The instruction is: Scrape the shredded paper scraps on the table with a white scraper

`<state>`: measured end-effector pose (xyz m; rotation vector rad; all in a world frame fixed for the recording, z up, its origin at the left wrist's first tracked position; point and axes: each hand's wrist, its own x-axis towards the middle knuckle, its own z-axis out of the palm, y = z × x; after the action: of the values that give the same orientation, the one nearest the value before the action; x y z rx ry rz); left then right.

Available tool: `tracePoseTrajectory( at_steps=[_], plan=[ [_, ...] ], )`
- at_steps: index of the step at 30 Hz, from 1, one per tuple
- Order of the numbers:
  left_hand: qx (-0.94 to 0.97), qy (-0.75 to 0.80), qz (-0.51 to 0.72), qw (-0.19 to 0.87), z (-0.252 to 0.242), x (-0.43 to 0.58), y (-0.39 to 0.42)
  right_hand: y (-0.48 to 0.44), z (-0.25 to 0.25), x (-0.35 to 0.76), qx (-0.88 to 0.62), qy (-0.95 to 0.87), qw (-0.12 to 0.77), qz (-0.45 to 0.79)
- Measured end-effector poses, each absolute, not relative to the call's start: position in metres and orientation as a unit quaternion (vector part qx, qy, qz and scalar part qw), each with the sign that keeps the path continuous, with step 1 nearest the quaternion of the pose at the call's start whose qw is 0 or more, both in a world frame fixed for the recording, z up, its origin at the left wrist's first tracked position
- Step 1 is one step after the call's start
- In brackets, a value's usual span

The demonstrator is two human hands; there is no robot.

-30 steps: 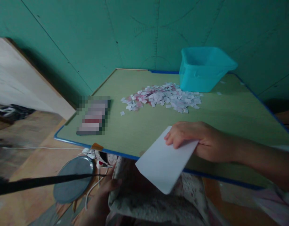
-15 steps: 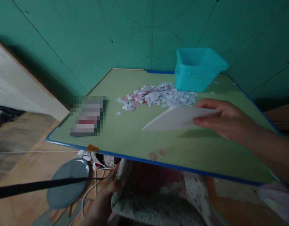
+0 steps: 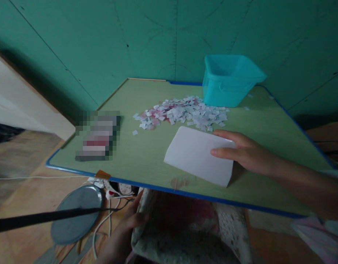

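Observation:
My right hand [image 3: 244, 152] is closed on the right end of a stiff white flat sheet [image 3: 196, 154], thumb on top and fingers behind it. The sheet is tilted over the table, its broad face towards me. Just beyond it lies a heap of small white and pink paper squares [image 3: 182, 110]. Below the table's front edge, my left hand [image 3: 127, 227] is closed on the left rim of a stained, speckled whitish sack [image 3: 169, 238] with a dark reddish inside. Part of the left fingers is hidden by the sack.
A turquoise plastic bin [image 3: 229, 84] stands at the back of the pale green table [image 3: 147, 157], against the green wall [image 3: 89, 44]. A pixelated phone-like object [image 3: 97, 139] lies at the left. Below are a round grey stool [image 3: 75, 216], white cables [image 3: 99, 229] and a black strap [image 3: 48, 216].
My right hand has lowered the white sheet towards the table's front and turned its broad face towards me. My left hand stays on the sack's rim.

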<state>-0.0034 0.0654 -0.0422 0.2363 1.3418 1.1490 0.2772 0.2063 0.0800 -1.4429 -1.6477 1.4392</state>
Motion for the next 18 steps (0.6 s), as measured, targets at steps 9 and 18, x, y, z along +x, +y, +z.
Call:
tracePoseTrajectory(
  at_steps=[9,18],
  plan=[
    [0.018,0.568,0.36,0.74,-0.027,-0.014,0.074,0.196,0.085,0.274,-0.493,-0.631,0.225,0.556],
    [0.068,0.588,0.434,0.679,-0.003,0.002,0.053,0.194,0.087,0.273,-0.44,-0.635,0.194,0.605]
  ],
)
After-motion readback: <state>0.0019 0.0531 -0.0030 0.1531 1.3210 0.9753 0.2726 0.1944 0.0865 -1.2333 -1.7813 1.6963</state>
